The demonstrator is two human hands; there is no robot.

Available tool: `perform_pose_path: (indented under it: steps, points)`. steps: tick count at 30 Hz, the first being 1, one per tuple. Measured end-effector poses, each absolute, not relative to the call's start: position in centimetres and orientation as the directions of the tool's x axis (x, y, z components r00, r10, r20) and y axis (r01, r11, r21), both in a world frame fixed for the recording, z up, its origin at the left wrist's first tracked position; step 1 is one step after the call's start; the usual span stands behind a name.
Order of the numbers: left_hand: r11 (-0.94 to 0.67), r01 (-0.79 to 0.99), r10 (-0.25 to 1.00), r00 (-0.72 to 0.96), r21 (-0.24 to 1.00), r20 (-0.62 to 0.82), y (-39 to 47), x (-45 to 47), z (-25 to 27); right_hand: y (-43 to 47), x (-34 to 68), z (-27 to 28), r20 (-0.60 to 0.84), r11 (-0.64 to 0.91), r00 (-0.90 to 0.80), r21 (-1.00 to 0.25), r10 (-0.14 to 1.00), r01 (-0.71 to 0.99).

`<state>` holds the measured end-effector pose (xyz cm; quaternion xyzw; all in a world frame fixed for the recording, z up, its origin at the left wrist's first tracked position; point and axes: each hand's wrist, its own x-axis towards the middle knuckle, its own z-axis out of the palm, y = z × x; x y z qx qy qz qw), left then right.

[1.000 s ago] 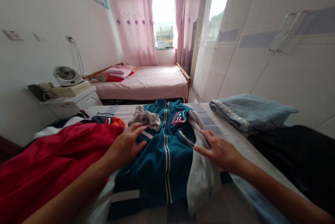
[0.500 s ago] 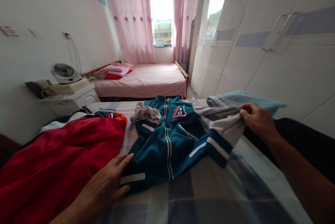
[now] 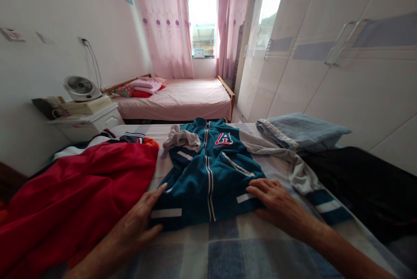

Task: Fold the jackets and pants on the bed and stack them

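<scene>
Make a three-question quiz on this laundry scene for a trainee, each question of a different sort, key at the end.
1. Short answer: Which of the person's hands is nearer the red garment?

2. True or false: Both sleeves of the teal jacket lie stretched out to the sides.

3. Fill in the blank: The chest badge on the jacket shows the letter ___.

Key:
1. The left hand.
2. False: the left-side sleeve is bunched up, while the right-side sleeve reaches out to the side.
3. A.
</scene>
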<state>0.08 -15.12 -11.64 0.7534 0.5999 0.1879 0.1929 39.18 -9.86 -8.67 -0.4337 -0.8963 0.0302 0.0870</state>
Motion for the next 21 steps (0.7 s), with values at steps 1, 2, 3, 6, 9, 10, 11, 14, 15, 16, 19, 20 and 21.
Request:
perform_pose_path:
  steps: [1,2,3,6,9,10,11,14,15,16,19,20,21]
  points:
    - [-0.235,0.819,0.97,0.236,0.523,0.065,-15.2,0.2,-11.7,-9.6,39.2,-9.0,0.144,0.634,-0.62,-0.095,0.772,0.767]
    - [-0.259,0.811,0.964,0.251,0.525,0.088,-15.3,0.3,-11.9,-9.4,39.4,-9.3,0.156,0.647,-0.633,-0.069,0.758,0.759]
    - [-0.275,0.808,0.961,0.25,0.522,0.12,-15.3,0.5,-12.0,-9.1,39.5,-9.5,0.17,0.656,-0.64,-0.055,0.749,0.753]
    - [-0.295,0.819,0.953,0.214,0.493,0.216,-15.4,1.2,-12.5,-8.5,40.0,-9.6,0.194,0.633,-0.607,-0.128,0.771,0.763]
    - [-0.311,0.838,0.949,0.248,0.448,0.196,-15.4,2.2,-12.5,-8.2,40.3,-9.2,0.166,0.572,-0.551,-0.337,0.818,0.748]
    - [-0.315,0.842,0.949,0.263,0.439,0.176,-15.4,2.5,-12.4,-8.0,40.3,-9.0,0.15,0.54,-0.532,-0.422,0.833,0.728]
    - [-0.313,0.845,0.949,0.264,0.434,0.17,-15.3,2.8,-12.2,-7.9,40.4,-8.8,0.137,0.498,-0.505,-0.507,0.852,0.703]
    - [-0.282,0.847,0.954,0.197,0.45,0.227,-14.7,3.4,-11.6,-7.4,40.8,-8.4,0.155,0.368,-0.363,-0.669,0.919,0.646]
    - [-0.26,0.85,0.955,0.157,0.459,0.25,-14.5,3.5,-11.4,-7.3,40.9,-8.4,0.182,0.357,-0.323,-0.669,0.929,0.651]
    - [-0.227,0.855,0.959,0.113,0.466,0.26,-14.3,3.5,-11.4,-7.3,41.0,-8.5,0.21,0.371,-0.311,-0.639,0.927,0.674]
    - [-0.074,0.873,0.982,-0.019,0.482,0.186,-13.8,3.1,-11.4,-8.1,41.3,-9.4,0.263,0.492,-0.417,-0.408,0.87,0.769]
    - [-0.036,0.865,0.99,-0.036,0.501,0.134,-13.6,3.0,-11.4,-8.2,41.3,-9.7,0.255,0.52,-0.456,-0.329,0.853,0.788]
    - [-0.016,0.846,0.996,-0.03,0.532,0.078,-13.2,2.8,-11.3,-8.2,41.4,-9.9,0.242,0.527,-0.473,-0.264,0.847,0.808]
